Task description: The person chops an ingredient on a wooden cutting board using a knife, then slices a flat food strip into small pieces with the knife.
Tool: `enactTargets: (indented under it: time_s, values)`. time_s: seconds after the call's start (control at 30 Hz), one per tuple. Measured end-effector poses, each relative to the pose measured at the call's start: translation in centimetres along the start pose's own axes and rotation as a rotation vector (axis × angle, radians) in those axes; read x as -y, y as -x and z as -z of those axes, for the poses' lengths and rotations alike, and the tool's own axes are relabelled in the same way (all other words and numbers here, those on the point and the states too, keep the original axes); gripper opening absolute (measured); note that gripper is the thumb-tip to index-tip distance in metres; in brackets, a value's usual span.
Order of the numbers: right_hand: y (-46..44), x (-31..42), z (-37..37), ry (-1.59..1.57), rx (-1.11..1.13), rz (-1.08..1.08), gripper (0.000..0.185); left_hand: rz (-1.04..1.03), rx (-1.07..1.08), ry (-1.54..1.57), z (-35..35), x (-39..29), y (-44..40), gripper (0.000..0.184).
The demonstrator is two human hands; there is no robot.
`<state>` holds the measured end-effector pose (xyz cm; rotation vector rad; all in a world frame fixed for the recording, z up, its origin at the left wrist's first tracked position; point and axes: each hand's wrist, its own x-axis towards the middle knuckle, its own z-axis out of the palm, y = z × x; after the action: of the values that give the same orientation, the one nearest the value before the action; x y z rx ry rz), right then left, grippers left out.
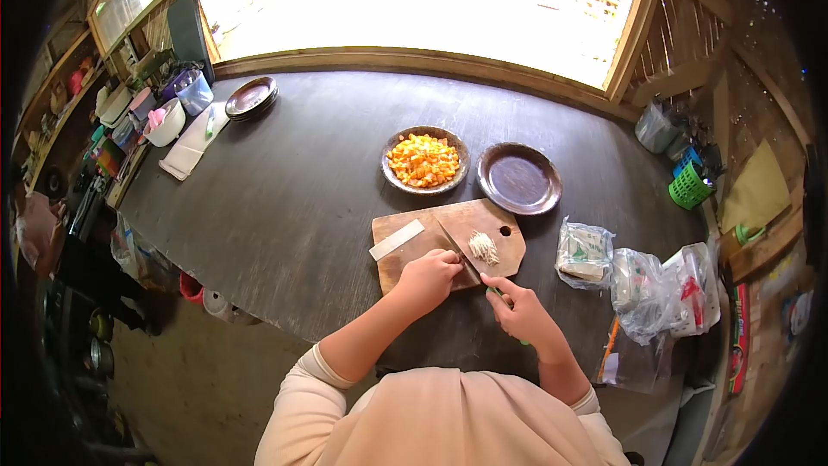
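A wooden cutting board [414, 269] lies on the table in front of me. My right hand [519, 315] grips the green handle of a knife [458, 242], whose blade points away and to the left over the board. Against the blade's left side, my left hand [434, 276] rests on the board with its fingers curled; what they press on is hidden. To the right of the blade sits a small pile of thin white strips [484, 248]. A flat white slab [397, 239] lies at the board's left.
Behind the board stand a plate of diced orange pieces [423, 161] and a dark plate [519, 178]. Plastic-wrapped packages [585, 252] lie to the right, near a green basket [690, 185]. Stacked plates [251, 98] and a white bowl [166, 123] are at far left.
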<state>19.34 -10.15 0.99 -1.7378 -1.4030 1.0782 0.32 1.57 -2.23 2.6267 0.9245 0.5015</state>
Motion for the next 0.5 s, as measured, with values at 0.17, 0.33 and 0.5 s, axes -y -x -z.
enactTargets:
  time_s: [0.17,0.33,0.5]
  values:
    - [0.3,0.1,-0.2,-0.008,0.002,-0.027,0.036,0.013,0.018,0.004,0.2,-0.1,0.0,0.022]
    - [-0.6,-1.6,-1.8,0.093,-0.157,0.302,0.036,0.007,0.015,-0.004,0.0,0.0,0.0,0.021]
    - [-0.5,-1.1,-1.6,0.059,-0.139,0.238,0.035,-0.025,-0.023,0.021,-0.3,0.2,0.0,0.022]
